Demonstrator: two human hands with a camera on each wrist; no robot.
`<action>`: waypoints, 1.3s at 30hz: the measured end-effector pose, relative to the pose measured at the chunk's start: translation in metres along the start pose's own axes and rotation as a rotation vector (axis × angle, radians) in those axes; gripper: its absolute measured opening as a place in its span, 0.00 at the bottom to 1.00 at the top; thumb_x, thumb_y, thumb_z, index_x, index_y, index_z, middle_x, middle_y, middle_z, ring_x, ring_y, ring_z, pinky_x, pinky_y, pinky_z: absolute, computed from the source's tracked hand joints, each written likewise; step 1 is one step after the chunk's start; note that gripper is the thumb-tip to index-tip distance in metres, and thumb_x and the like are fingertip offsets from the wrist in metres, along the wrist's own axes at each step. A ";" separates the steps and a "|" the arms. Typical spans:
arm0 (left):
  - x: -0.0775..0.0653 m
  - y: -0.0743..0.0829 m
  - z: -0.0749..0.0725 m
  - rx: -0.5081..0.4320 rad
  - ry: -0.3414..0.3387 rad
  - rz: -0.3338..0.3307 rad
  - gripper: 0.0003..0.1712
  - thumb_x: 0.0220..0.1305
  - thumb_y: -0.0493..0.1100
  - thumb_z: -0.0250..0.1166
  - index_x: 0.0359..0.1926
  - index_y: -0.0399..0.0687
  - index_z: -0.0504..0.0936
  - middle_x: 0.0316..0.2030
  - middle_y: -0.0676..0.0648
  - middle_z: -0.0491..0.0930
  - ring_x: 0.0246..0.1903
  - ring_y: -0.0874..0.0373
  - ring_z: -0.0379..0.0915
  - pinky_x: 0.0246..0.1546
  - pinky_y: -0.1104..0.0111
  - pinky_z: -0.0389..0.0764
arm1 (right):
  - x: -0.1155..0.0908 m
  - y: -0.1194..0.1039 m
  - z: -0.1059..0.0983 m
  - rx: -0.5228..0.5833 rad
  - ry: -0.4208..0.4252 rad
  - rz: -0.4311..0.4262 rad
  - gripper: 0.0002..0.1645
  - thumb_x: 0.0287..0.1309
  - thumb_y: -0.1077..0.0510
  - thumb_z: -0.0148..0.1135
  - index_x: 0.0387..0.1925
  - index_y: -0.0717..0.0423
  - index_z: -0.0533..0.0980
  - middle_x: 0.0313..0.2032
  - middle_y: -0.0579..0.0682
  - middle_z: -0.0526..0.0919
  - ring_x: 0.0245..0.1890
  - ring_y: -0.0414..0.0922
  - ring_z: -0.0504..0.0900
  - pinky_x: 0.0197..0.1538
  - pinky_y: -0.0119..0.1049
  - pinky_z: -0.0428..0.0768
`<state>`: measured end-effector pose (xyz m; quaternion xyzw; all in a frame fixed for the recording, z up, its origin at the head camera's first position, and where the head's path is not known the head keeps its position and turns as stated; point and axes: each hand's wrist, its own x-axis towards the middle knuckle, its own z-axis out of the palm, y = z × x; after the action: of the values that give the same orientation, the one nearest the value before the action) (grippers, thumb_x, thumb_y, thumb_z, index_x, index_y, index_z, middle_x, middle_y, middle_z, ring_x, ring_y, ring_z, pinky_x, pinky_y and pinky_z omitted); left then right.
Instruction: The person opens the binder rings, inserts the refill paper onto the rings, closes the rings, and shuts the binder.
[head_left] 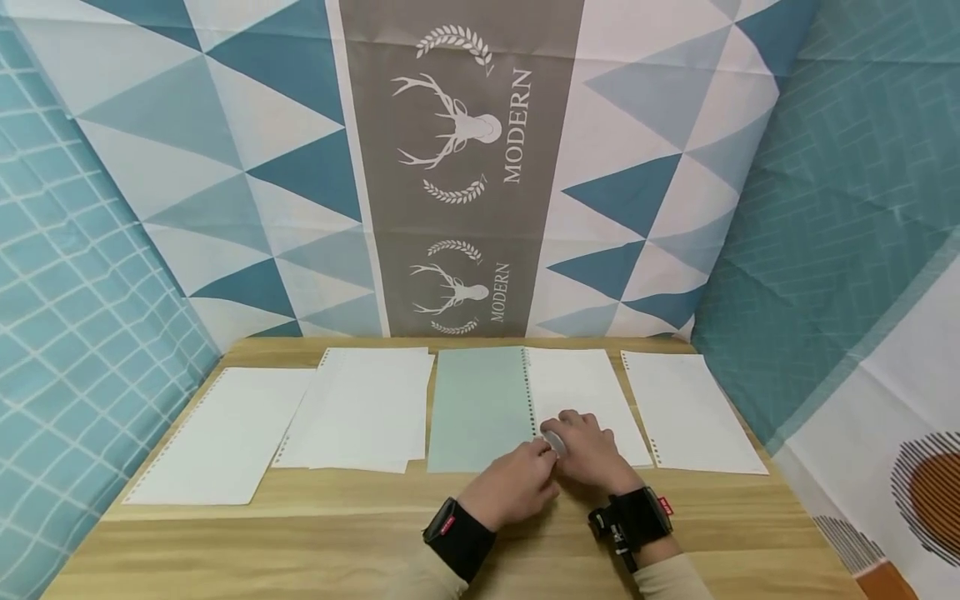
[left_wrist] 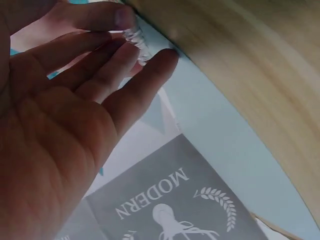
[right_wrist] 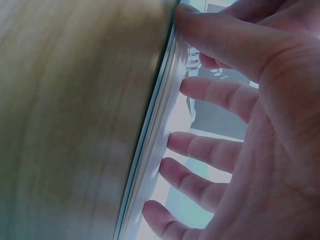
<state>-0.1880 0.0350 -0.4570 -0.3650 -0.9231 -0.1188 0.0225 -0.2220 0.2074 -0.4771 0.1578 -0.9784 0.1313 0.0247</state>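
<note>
A notebook lies open on the table, its pale green cover (head_left: 480,408) on the left and white pages (head_left: 573,379) on the right, with punched holes along the spine. At the spine's near end, a clear spiral binding coil (head_left: 555,443) sits between both hands. My left hand (head_left: 517,483) pinches the coil (left_wrist: 139,44) between thumb and fingertips. My right hand (head_left: 588,450) spreads over the right-hand pages. In the right wrist view its fingertips rest on the page stack (right_wrist: 155,145), and the thumb touches the edge near the coil (right_wrist: 193,59). Part of the coil is hidden behind the fingers.
Left of the notebook lie a stack of loose punched sheets (head_left: 360,408) and another white sheet (head_left: 217,437) partly under it. A further punched sheet (head_left: 693,412) lies to the right. Patterned cloth (head_left: 461,167) hangs behind the wooden table (head_left: 315,542) and at both sides.
</note>
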 end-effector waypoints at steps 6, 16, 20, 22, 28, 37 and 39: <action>0.003 -0.001 0.002 -0.082 0.008 -0.076 0.11 0.66 0.44 0.68 0.45 0.43 0.84 0.46 0.46 0.79 0.35 0.63 0.74 0.38 0.72 0.79 | -0.001 0.001 -0.002 -0.029 -0.016 0.019 0.27 0.54 0.46 0.76 0.55 0.44 0.81 0.59 0.56 0.79 0.57 0.62 0.75 0.46 0.65 0.76; 0.004 -0.009 0.003 -0.066 0.029 -0.114 0.07 0.63 0.39 0.69 0.42 0.45 0.85 0.39 0.49 0.80 0.30 0.66 0.71 0.34 0.74 0.77 | 0.001 -0.001 -0.004 0.029 -0.059 0.031 0.24 0.49 0.45 0.79 0.47 0.46 0.82 0.52 0.52 0.83 0.51 0.58 0.78 0.45 0.62 0.77; 0.003 -0.013 0.007 -0.065 0.065 -0.104 0.08 0.63 0.37 0.70 0.43 0.46 0.86 0.36 0.51 0.81 0.29 0.66 0.72 0.33 0.74 0.77 | 0.000 0.001 -0.001 0.057 -0.031 -0.018 0.16 0.48 0.50 0.80 0.37 0.45 0.82 0.46 0.50 0.83 0.47 0.51 0.77 0.45 0.52 0.76; 0.005 -0.014 0.010 -0.046 0.103 -0.096 0.07 0.63 0.37 0.69 0.42 0.47 0.85 0.33 0.51 0.80 0.28 0.66 0.71 0.30 0.74 0.75 | 0.001 0.004 0.001 0.104 -0.009 -0.074 0.12 0.48 0.55 0.79 0.32 0.45 0.81 0.39 0.48 0.83 0.41 0.45 0.75 0.43 0.43 0.75; 0.012 -0.012 0.015 0.051 0.200 -0.139 0.02 0.64 0.39 0.70 0.34 0.50 0.83 0.26 0.51 0.76 0.22 0.64 0.67 0.21 0.73 0.70 | 0.007 0.012 0.006 0.411 -0.084 -0.178 0.10 0.56 0.65 0.70 0.27 0.48 0.78 0.25 0.40 0.76 0.26 0.34 0.70 0.30 0.28 0.71; 0.019 -0.018 0.021 0.062 0.188 -0.189 0.10 0.64 0.40 0.69 0.26 0.49 0.79 0.24 0.52 0.75 0.21 0.63 0.70 0.19 0.72 0.68 | 0.011 0.024 0.009 0.609 -0.207 -0.103 0.09 0.55 0.69 0.64 0.32 0.51 0.82 0.28 0.45 0.83 0.26 0.36 0.75 0.30 0.28 0.73; 0.020 -0.019 0.021 0.053 0.190 -0.199 0.11 0.64 0.41 0.70 0.26 0.49 0.78 0.23 0.52 0.74 0.20 0.63 0.68 0.19 0.72 0.67 | 0.013 0.024 0.009 0.604 -0.208 -0.109 0.08 0.55 0.68 0.65 0.31 0.52 0.82 0.28 0.45 0.84 0.27 0.35 0.76 0.31 0.28 0.74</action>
<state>-0.2149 0.0396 -0.4786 -0.2580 -0.9512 -0.1303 0.1076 -0.2418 0.2231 -0.4911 0.2225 -0.8827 0.3972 -0.1163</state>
